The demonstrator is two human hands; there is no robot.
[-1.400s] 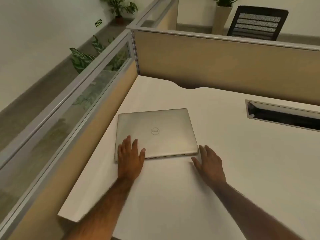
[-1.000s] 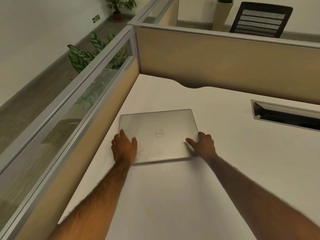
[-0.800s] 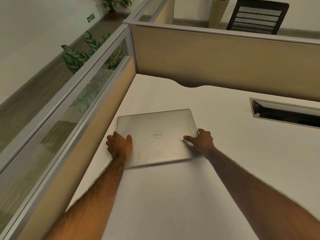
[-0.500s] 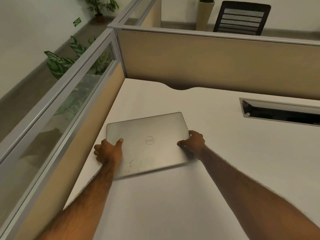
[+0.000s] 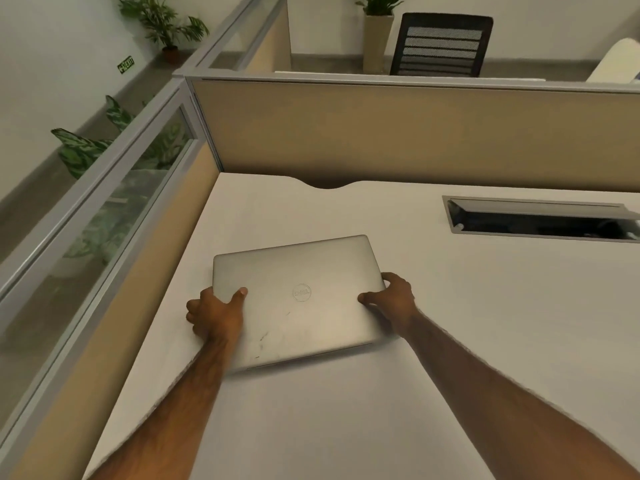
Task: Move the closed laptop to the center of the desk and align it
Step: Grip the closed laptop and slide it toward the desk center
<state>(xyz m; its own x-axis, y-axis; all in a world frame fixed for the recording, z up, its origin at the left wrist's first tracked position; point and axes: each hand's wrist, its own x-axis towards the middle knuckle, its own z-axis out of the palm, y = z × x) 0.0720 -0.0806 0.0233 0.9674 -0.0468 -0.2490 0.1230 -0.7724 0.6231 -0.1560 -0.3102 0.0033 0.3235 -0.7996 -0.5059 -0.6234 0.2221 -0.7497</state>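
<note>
A closed silver laptop (image 5: 301, 299) with a round logo on its lid is on the left part of the white desk (image 5: 485, 306), turned slightly askew, its front edge tipped up a little. My left hand (image 5: 214, 315) grips its left edge, thumb on the lid and fingers curled under. On the right edge, my right hand (image 5: 393, 297) holds it the same way.
A beige partition (image 5: 415, 133) walls the desk at the back, and a glass-topped partition (image 5: 114, 209) runs along the left. An open cable slot (image 5: 540, 220) is cut into the desk at the right rear. A black chair (image 5: 441, 45) and plants stand beyond.
Both hands went from lying flat near the laptop's front edge to gripping its left and right sides. The laptop has turned slightly and its front has lifted.
</note>
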